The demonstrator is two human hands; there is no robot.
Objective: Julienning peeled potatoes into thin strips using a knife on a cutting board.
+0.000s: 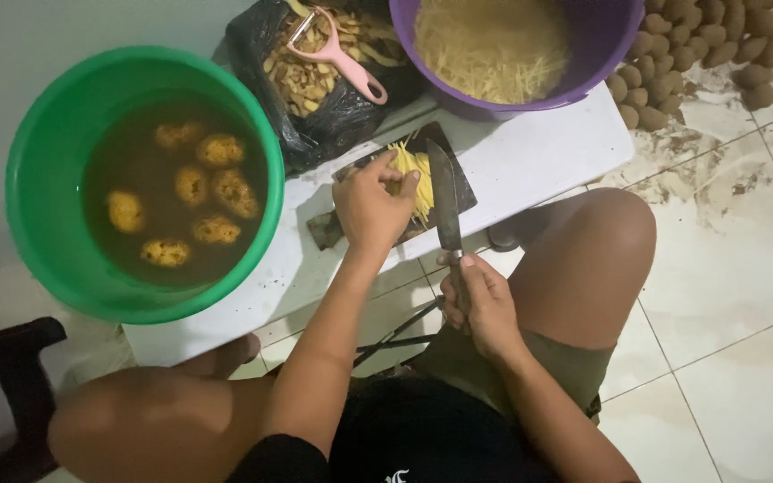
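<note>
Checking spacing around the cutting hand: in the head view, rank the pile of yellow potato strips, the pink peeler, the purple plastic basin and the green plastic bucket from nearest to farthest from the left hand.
1. Pile of yellow potato strips: under the left hand's fingertips, on the dark board.
2. Pink peeler: above, on the peel bag.
3. Purple plastic basin and green plastic bucket: too close to call; basin upper right, bucket far left.

Long dark-bladed knife [445,201] with its handle gripped in the right hand, blade lying flat and pointing away across a small dark cutting board [458,183], pale yellow potato strips [415,179] heaped on the board just left of the blade, under the left hand's fingertips
</note>
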